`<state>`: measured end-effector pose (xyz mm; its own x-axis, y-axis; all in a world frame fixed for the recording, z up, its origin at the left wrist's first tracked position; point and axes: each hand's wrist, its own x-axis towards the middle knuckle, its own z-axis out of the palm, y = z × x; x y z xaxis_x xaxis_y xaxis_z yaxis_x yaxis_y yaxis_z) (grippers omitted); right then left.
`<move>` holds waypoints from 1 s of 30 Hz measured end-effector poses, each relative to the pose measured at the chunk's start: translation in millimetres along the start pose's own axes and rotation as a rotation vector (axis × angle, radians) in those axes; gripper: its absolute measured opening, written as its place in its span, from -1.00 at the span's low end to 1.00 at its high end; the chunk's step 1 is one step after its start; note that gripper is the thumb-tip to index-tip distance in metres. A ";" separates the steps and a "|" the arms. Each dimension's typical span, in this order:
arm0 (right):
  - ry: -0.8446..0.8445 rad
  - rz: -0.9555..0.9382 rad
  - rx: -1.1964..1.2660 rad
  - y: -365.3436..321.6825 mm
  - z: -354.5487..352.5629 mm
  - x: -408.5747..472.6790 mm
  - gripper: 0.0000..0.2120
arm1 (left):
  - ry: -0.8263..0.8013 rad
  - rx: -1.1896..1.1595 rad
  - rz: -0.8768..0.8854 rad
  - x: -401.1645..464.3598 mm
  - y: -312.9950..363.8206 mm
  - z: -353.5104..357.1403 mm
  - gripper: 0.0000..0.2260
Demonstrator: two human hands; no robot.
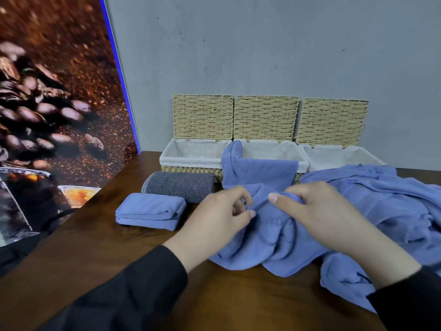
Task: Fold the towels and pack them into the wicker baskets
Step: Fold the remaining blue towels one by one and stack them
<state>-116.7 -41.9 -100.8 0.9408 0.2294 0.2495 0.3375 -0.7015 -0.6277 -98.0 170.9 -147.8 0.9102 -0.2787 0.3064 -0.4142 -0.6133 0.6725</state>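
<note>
A rumpled blue towel (274, 242) lies on the brown table, one end draped over the front rim of the middle wicker basket (269, 149). My left hand (214, 220) pinches a fold of it between thumb and fingers. My right hand (317, 211) grips the bunched cloth beside it, fingers curled in. More loose blue towel (381, 201) is heaped to the right. A folded blue towel (150, 211) and a folded grey towel (181, 186) sit at the left, in front of the left basket (193, 161). The right basket (341, 158) stands behind the heap.
All three baskets have white liners and their woven lids (202, 115) stand open against the grey wall. A coffee-bean poster (52, 103) fills the left side. Bare table (214, 302) lies near me between my black sleeves.
</note>
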 end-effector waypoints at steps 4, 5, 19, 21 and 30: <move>-0.062 0.022 0.032 7.7 -1.5 -5.1 -0.44 | -0.113 -0.032 -0.032 -11.7 -5.3 14.3 -0.86; -0.092 0.024 0.040 9.6 -2.3 -6.7 -0.43 | -0.146 -0.050 -0.040 -16.7 -4.4 18.0 -0.77; -0.460 -0.047 0.060 22.2 2.2 -6.7 -0.64 | -0.181 -0.410 -0.046 -16.3 -17.3 30.9 -0.54; -0.507 -0.074 0.071 21.5 3.4 -5.7 -0.76 | -0.174 -0.407 0.008 -15.2 -13.0 28.7 -0.66; -0.461 0.029 -0.094 34.5 -17.4 0.1 -0.70 | -0.100 0.201 -0.016 -6.3 -36.0 -3.5 -0.83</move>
<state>-105.5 -77.9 -109.5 0.8725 0.4698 -0.1342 0.3267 -0.7652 -0.5548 -88.8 197.3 -171.6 0.9161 -0.3340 0.2217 -0.4008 -0.7504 0.5257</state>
